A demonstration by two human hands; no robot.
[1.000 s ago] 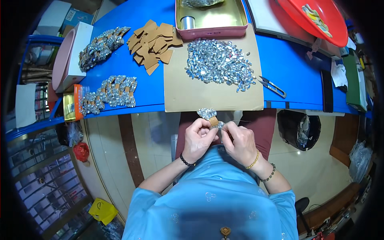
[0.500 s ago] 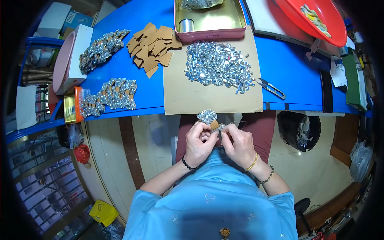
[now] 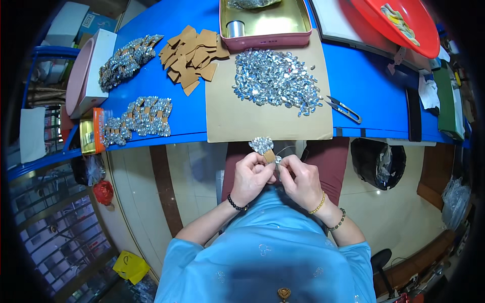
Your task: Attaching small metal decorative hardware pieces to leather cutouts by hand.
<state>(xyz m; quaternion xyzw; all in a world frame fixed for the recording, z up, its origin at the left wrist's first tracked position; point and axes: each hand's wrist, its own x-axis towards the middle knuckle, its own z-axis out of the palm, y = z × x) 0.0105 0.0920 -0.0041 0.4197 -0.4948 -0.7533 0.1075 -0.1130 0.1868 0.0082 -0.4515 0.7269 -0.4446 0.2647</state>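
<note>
Just off the table's front edge, my left hand (image 3: 249,178) is closed on a small brown leather-like piece (image 3: 270,156). A cluster of silvery rhinestones (image 3: 261,145) covers the far end of that piece. My right hand (image 3: 301,182) pinches at the near right edge of the same piece, beside a few more stones (image 3: 278,159). A thin thread (image 3: 289,147) curves up by the right fingers; whether a needle is in them cannot be made out. On a tan board (image 3: 270,126) beyond my hands lies a loose heap of silvery rhinestones (image 3: 275,81).
Thread snips (image 3: 344,109) lie right of the board. A pink tin (image 3: 268,39) holding a thread spool (image 3: 235,29) stands behind the heap. Brown cut pieces (image 3: 189,58) and stone-covered pieces (image 3: 148,116) are at left. A red basin (image 3: 424,43) sits at far right.
The brown piece and both hands have hardly moved. The thread by my right fingers now arches higher and to the left. The whole view has shifted slightly.
</note>
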